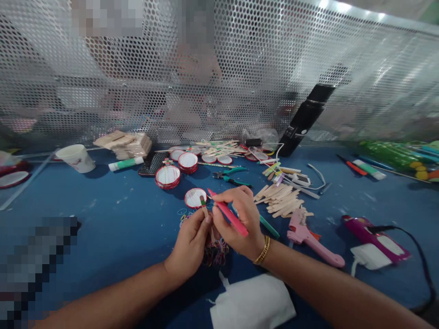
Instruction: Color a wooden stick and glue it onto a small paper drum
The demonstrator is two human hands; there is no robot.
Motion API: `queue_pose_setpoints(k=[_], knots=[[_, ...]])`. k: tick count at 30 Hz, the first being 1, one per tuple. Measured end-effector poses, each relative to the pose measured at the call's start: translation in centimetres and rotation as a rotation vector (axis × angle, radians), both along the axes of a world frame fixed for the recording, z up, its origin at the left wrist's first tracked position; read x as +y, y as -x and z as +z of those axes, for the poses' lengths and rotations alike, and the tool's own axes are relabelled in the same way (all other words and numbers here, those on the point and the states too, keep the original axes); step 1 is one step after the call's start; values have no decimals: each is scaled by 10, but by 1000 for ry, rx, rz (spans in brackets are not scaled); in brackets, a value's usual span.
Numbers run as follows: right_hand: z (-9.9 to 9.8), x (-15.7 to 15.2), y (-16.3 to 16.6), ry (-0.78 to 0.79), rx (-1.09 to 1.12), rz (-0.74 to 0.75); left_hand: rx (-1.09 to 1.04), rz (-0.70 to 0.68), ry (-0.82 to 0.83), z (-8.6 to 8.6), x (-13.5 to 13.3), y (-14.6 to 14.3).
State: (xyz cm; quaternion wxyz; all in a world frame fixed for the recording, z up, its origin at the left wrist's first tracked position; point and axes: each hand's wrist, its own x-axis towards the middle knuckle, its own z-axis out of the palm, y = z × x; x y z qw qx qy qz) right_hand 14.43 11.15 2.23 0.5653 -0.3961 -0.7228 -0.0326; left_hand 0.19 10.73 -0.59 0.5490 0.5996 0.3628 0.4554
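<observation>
While the left hand (pixel 189 240) pinches apparently one stick (pixel 204 209), the right hand (pixel 245 224) grips one marker (pixel 230 218).

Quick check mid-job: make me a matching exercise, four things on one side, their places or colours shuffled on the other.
1. Marker
2. Banded wooden stick
3. Paper cup
4. Bottle

A. Black
B. In the right hand
C. Mostly white
D. In the left hand

Pairs: 1-B, 2-D, 3-C, 4-A
</observation>
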Motion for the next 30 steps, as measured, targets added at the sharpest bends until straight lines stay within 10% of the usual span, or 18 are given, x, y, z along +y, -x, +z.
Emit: queue_pose_setpoints(k=[14, 30], knots=[[-13, -8, 4, -54, -28, 194, 26, 49, -81, -3, -1, 3], [-23, -6, -2, -47, -10, 92, 30, -7, -24, -4, -3, 2]])
